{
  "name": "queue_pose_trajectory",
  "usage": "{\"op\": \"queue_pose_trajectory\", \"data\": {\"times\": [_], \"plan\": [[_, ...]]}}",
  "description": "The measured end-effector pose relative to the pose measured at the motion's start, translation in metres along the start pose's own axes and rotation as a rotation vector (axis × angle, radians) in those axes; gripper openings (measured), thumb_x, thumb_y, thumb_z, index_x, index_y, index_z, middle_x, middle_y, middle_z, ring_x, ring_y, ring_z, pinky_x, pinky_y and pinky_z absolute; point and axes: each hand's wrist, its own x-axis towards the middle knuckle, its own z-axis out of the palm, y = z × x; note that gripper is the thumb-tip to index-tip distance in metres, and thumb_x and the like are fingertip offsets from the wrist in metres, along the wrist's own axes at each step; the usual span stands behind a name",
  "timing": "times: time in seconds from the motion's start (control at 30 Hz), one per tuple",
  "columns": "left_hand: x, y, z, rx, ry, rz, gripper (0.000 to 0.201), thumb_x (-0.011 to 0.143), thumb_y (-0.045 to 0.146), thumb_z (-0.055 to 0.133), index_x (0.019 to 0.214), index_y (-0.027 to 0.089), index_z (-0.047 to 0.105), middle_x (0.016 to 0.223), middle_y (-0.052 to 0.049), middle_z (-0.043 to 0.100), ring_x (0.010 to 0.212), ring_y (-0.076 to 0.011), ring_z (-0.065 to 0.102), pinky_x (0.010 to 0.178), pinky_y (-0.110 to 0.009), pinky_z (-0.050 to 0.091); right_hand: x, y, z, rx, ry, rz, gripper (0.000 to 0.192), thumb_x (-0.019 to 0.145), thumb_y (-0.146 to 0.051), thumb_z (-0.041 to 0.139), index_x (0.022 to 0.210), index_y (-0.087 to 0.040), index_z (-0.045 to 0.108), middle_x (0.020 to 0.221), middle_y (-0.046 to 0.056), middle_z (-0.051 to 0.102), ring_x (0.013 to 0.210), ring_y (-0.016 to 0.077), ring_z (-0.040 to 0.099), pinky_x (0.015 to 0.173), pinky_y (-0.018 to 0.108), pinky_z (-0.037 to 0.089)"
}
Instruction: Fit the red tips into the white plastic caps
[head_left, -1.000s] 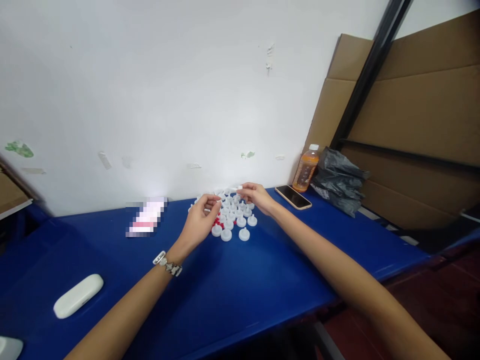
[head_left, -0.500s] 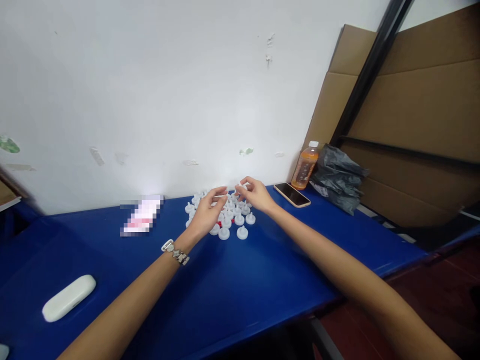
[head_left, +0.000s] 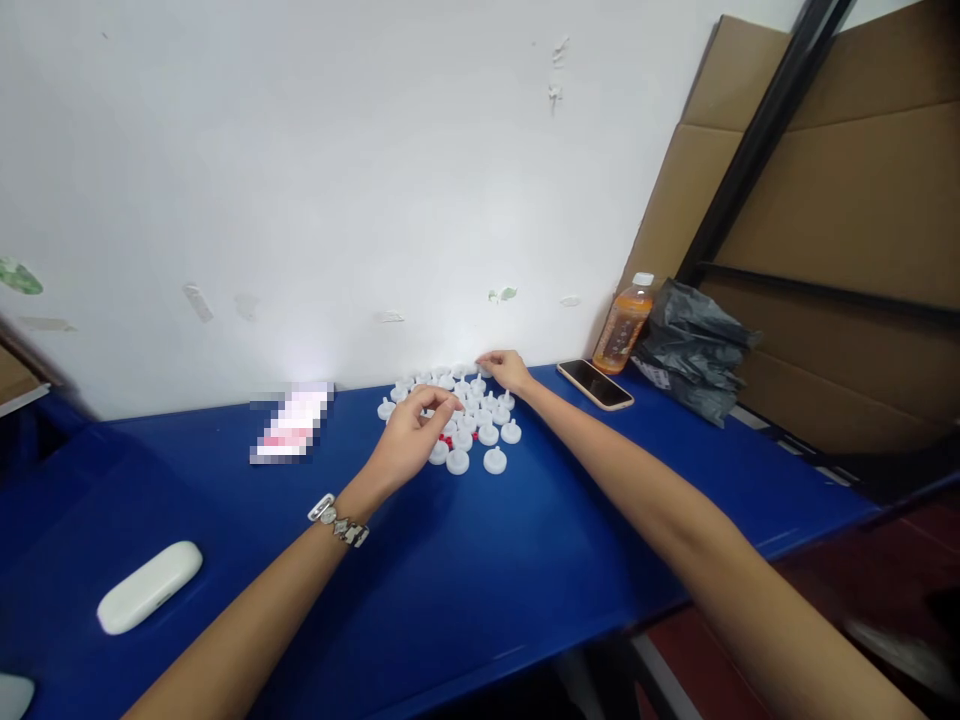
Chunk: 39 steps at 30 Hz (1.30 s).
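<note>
A cluster of white round plastic caps (head_left: pixel 495 460), each with a small spout on top, covers the blue table near the wall. Small red pieces (head_left: pixel 448 440) lie among them. My left hand (head_left: pixel 412 430) hovers over the cluster's left side, thumb and forefinger pinched; whatever is between them is too small to make out. At the back right of the cluster, close to the wall, my right hand (head_left: pixel 508 370) has its fingers closed at a white cap, mostly hidden under the fingertips. A metal watch (head_left: pixel 341 522) circles my left wrist.
Right of the cluster lie a phone (head_left: pixel 596 384), a bottle of orange drink (head_left: pixel 624 325) and a black plastic bag (head_left: pixel 694 345). To the left are a blurred-out paper (head_left: pixel 294 425) and a white oblong case (head_left: pixel 150 587). A white wall (head_left: pixel 337 180) rises behind the table (head_left: pixel 480 570).
My hands have drawn apart: the right has gone to the back right edge of the cluster, while the left remains over the caps, its fingers pinched. The view has shifted slightly.
</note>
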Motion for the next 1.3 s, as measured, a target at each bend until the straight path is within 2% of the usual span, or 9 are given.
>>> {"op": "queue_pose_trajectory", "data": {"times": [0.13,0.3,0.5,0.67,0.83,0.97,1.07,1.17,1.3], "plan": [[-0.002,0.003,0.001,0.055,0.001,0.044,0.027,0.094,0.040,0.049,0.088,0.020,0.066,0.106,-0.006,0.065,0.099,-0.0185,0.060,0.075,-0.028,0.050,0.004,-0.001,-0.006,-0.045,-0.068,-0.014,0.025,0.081,-0.025,0.061,0.098,-0.014,0.075,0.081,0.003,0.072,0.072,0.0133,0.063,0.068,0.021,0.048],[-0.001,0.002,-0.003,0.158,0.041,0.050,0.026,0.094,0.037,0.047,0.087,0.020,0.065,0.100,-0.005,0.064,0.091,-0.0181,0.062,0.071,-0.029,0.049,0.012,-0.027,-0.019,-0.189,-0.054,-0.041,0.023,0.078,-0.023,0.061,0.096,-0.017,0.074,0.088,0.005,0.073,0.081,0.0161,0.066,0.077,0.024,0.049],[-0.004,-0.013,-0.010,0.579,0.004,0.177,0.022,0.094,0.035,0.047,0.096,0.023,0.065,0.110,-0.007,0.063,0.104,-0.0251,0.059,0.090,-0.041,0.044,0.024,-0.062,-0.005,-0.416,-0.118,0.061,0.021,0.061,-0.025,0.073,0.080,-0.016,0.074,0.084,0.011,0.073,0.089,0.0275,0.069,0.078,0.034,0.051],[-0.007,-0.019,-0.010,0.640,-0.072,0.252,0.027,0.097,0.033,0.042,0.113,0.024,0.062,0.122,-0.007,0.062,0.116,-0.0268,0.055,0.097,-0.045,0.039,0.032,-0.076,0.005,-0.499,-0.160,0.135,0.033,0.056,-0.023,0.076,0.088,-0.013,0.074,0.088,0.015,0.074,0.090,0.0310,0.069,0.075,0.036,0.051],[-0.009,-0.013,-0.011,0.641,-0.037,0.245,0.029,0.098,0.035,0.041,0.115,0.023,0.061,0.124,-0.008,0.062,0.119,-0.0273,0.054,0.100,-0.045,0.038,0.024,-0.088,-0.004,-0.491,-0.119,0.133,0.029,0.062,-0.028,0.073,0.087,-0.014,0.074,0.090,0.014,0.073,0.093,0.0287,0.068,0.076,0.034,0.050],[-0.007,-0.007,-0.012,0.482,0.079,0.144,0.028,0.096,0.041,0.045,0.109,0.023,0.062,0.113,-0.007,0.066,0.104,-0.0250,0.061,0.092,-0.041,0.045,-0.006,-0.102,-0.022,-0.396,-0.089,0.065,0.021,0.074,-0.035,0.065,0.081,-0.018,0.074,0.079,0.006,0.072,0.081,0.0209,0.067,0.069,0.028,0.046],[-0.004,0.000,-0.012,0.113,0.167,-0.066,0.038,0.094,0.052,0.045,0.105,0.020,0.062,0.099,-0.007,0.069,0.081,-0.0194,0.063,0.072,-0.034,0.050,-0.049,-0.115,-0.030,-0.172,-0.030,-0.102,0.026,0.082,-0.040,0.060,0.081,-0.018,0.073,0.065,0.002,0.066,0.065,0.0167,0.061,0.060,0.026,0.041],[-0.006,0.008,-0.009,-0.302,0.160,-0.270,0.054,0.091,0.064,0.044,0.102,0.015,0.061,0.091,-0.009,0.068,0.063,-0.0143,0.059,0.056,-0.028,0.048,-0.102,-0.124,-0.026,-0.116,0.079,-0.284,0.031,0.088,-0.047,0.054,0.085,-0.021,0.071,0.057,-0.001,0.060,0.056,0.0142,0.056,0.057,0.025,0.038],[-0.019,0.010,-0.008,-0.361,0.077,-0.208,0.050,0.088,0.064,0.051,0.085,0.015,0.058,0.070,-0.001,0.058,0.056,-0.0105,0.054,0.054,-0.025,0.046,-0.156,-0.125,-0.011,-0.219,0.209,-0.484,0.024,0.090,-0.039,0.053,0.082,-0.021,0.067,0.055,-0.003,0.059,0.054,0.0121,0.056,0.058,0.024,0.034]]}}
